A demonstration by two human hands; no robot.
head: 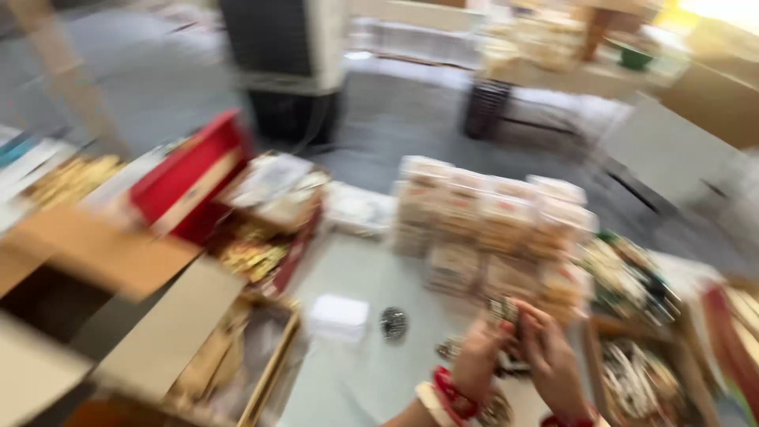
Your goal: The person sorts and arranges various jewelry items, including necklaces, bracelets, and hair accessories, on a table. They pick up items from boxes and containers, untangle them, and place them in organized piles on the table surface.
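Frame was badly motion-blurred. Both hands sat at the bottom edge, right of centre, over a pale table [356, 285]. Left hand [477, 360] and right hand [553, 365] met on a small dark-and-gold item [501, 310], fingers pinched together on it; its kind couldn't be told. Red bangles [452, 394] on the left wrist.

Just beyond the hands: a block of stacked clear packs [490, 225] with tan contents, several rows, count not readable. On the table left of the hands: one small white box [338, 318], one round silver piece [393, 323] beside it.

Left side: one red box [190, 178], open brown cartons [118, 316] below it. Right side: trays of mixed small pieces [632, 277]. Far back: one dark upright cabinet [288, 63] on the grey floor.
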